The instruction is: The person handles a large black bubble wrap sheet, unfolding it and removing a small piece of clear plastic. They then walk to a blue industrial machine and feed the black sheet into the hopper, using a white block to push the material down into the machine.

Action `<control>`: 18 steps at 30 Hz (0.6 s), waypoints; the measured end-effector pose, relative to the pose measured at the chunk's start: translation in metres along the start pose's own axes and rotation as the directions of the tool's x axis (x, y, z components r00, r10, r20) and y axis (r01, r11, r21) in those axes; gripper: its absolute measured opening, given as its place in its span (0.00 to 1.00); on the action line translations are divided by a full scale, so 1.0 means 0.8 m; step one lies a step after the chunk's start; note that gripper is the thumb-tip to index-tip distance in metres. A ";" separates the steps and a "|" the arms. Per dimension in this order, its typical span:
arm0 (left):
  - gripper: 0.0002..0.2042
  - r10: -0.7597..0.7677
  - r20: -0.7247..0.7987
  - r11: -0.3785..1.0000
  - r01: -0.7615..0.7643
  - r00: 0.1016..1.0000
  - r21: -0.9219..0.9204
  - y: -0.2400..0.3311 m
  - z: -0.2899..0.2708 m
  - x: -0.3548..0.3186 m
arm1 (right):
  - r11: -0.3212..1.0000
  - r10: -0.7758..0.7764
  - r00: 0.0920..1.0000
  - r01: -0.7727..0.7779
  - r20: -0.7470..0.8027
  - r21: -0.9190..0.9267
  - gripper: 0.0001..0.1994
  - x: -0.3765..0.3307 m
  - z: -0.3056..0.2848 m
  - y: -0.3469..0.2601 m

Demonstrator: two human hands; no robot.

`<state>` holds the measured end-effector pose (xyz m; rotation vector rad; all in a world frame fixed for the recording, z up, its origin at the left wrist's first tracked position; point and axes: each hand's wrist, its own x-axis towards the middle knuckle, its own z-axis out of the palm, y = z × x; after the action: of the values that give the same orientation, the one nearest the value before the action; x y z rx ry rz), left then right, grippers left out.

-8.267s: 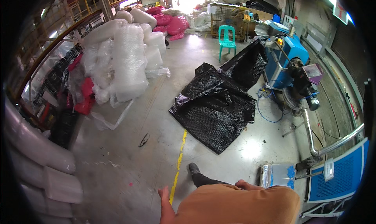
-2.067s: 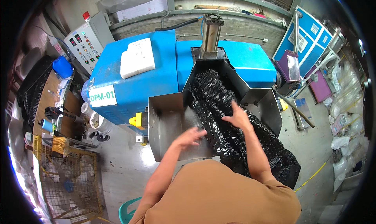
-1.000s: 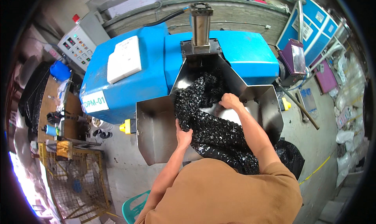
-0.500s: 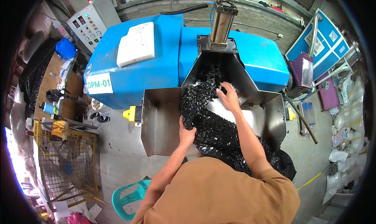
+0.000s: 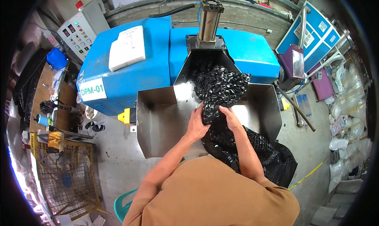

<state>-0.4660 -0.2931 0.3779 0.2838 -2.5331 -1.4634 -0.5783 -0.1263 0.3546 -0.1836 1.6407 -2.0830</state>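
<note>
Black perforated plastic sheeting (image 5: 223, 89) is bunched up in the metal feed hopper (image 5: 158, 131) of a blue machine. Its far end lies in the narrow throat, and the near end trails over the hopper's front right edge. My left hand (image 5: 197, 123) is closed round the left side of the bunch, its fingertips partly hidden by the plastic. On the other side my right hand (image 5: 230, 117) grips the same bunch, thumb on top and fingers mostly out of sight underneath. The two hands are a short way apart, squeezing the sheeting into a narrow neck.
Behind the throat rises a metal cylinder (image 5: 209, 22). White sheets (image 5: 127, 48) rest on the blue machine housing (image 5: 156, 68). A control cabinet (image 5: 81, 32) stands far left, above a yellow wire cage (image 5: 65, 174). A metal bar (image 5: 297, 109) sticks out at right. Clear plastic bags (image 5: 347, 103) line the right side.
My right hand has come back toward me and now grips the sheeting. The plastic has shifted right and bunched into a raised mass. The view has shifted slightly.
</note>
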 end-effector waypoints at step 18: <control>0.47 0.156 0.184 0.667 0.034 0.970 -0.745 0.137 -0.048 0.024 | 0.893 -0.431 0.898 0.412 -0.081 -0.181 0.18 -0.080 0.021 -0.132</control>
<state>-0.4814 -0.2764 0.4930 -0.1252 -1.7993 -2.4560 -0.5456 -0.0954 0.4704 -0.5222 1.9860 -2.3082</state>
